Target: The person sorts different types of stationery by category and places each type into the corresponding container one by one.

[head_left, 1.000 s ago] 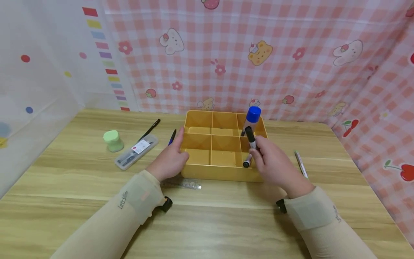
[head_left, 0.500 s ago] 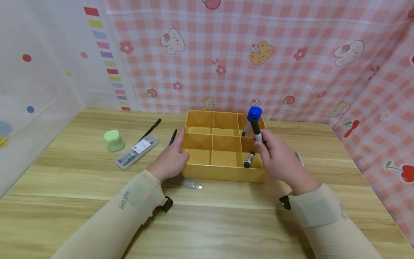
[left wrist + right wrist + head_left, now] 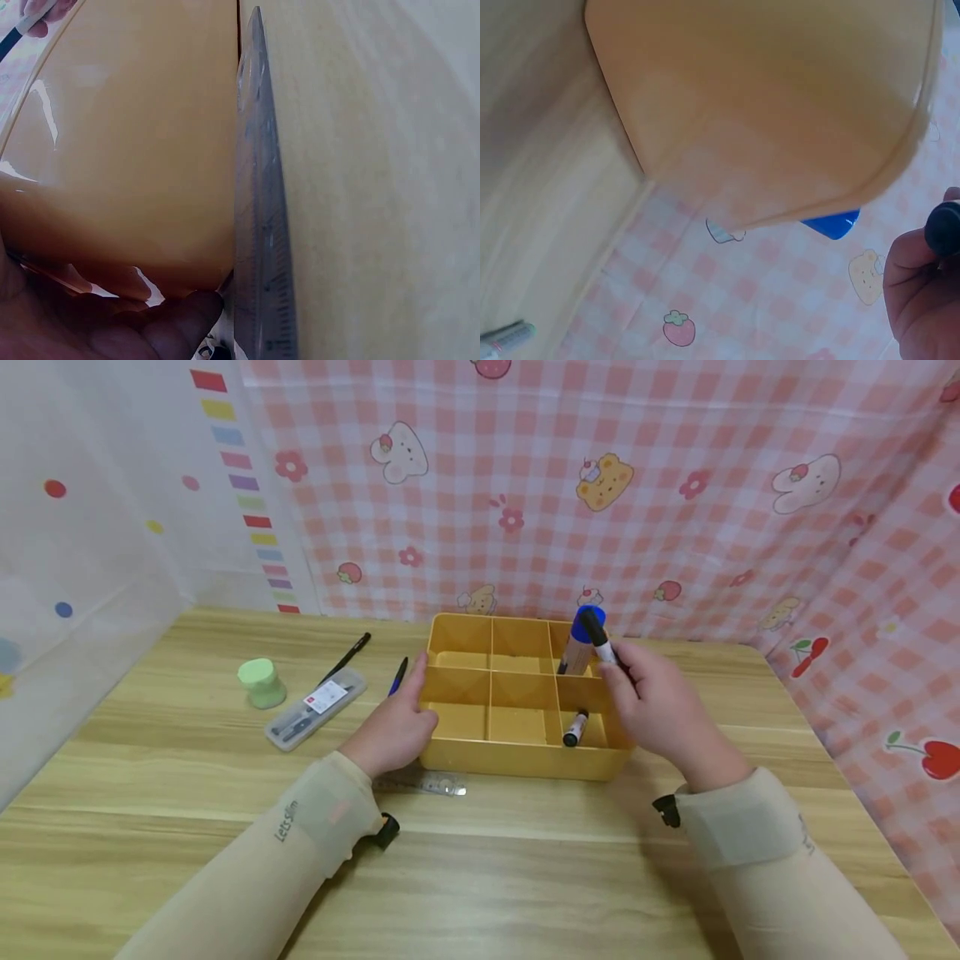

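Observation:
A yellow six-compartment box [image 3: 525, 762] stands on the table. My left hand [image 3: 393, 727] rests against its left side, index finger extended along the wall. In my right hand [image 3: 660, 703] a black-capped, white-bodied marker [image 3: 600, 639] is pinched, tilted, above the box's right-hand compartments. A similar marker [image 3: 576, 728] leans inside the front right compartment. Behind the held marker, a blue-capped glue stick [image 3: 575, 653] stands in the back right compartment. In the right wrist view, my right hand [image 3: 930, 300] shows with the marker's dark end [image 3: 945, 229] pointing at the camera.
A clear ruler [image 3: 435, 783] lies along the box's front. To the left are a compass set in a clear case [image 3: 317, 708], a black pen [image 3: 347, 658], a blue-black pen [image 3: 398, 677] and a light green lump [image 3: 262, 683]. A green-tipped pen [image 3: 508, 341] lies to the right.
My right hand has lifted the marker up and rightward, away from the marker in the front right compartment. The left hand stays against the box.

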`<state>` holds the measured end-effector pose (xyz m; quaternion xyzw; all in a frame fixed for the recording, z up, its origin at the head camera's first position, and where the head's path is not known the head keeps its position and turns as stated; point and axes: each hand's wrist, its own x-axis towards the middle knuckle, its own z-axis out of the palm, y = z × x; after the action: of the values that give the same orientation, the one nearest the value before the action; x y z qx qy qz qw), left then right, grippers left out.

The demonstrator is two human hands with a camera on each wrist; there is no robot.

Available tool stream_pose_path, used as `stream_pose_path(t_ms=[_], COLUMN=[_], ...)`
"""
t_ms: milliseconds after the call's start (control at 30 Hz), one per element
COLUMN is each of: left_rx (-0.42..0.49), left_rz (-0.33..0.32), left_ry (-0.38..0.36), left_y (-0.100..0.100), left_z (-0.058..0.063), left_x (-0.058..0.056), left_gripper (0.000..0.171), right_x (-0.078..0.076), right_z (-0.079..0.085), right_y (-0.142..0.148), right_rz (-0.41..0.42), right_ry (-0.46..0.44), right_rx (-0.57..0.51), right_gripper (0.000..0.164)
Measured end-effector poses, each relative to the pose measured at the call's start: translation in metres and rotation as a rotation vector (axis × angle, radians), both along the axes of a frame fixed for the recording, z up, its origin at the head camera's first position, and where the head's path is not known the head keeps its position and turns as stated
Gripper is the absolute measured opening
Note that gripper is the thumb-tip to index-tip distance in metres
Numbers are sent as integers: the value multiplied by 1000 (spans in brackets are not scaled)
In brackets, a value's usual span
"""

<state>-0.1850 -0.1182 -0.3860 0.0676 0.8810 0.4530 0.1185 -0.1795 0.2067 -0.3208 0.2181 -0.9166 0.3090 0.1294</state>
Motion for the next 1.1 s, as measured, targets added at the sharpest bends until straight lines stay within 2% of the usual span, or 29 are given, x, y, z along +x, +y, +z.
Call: stream_pose_path(t_ms=[333,633,1100], left_rx=[-5,-2,6], left_rz=[-2,-6,-5], left_ry=[-8,-5,3], left_y=[0,0,-1], left_z=[0,0,-1], left_x=[0,-1,0], left_gripper=[87,86,86], right_x=[-2,-3,-2], right_z=[12,14,15], right_y=[2,2,4], right_rz=[-64,-53,-44], right_ry=[44,51,19], right_rx=[60,98,80], right_gripper=[18,14,14])
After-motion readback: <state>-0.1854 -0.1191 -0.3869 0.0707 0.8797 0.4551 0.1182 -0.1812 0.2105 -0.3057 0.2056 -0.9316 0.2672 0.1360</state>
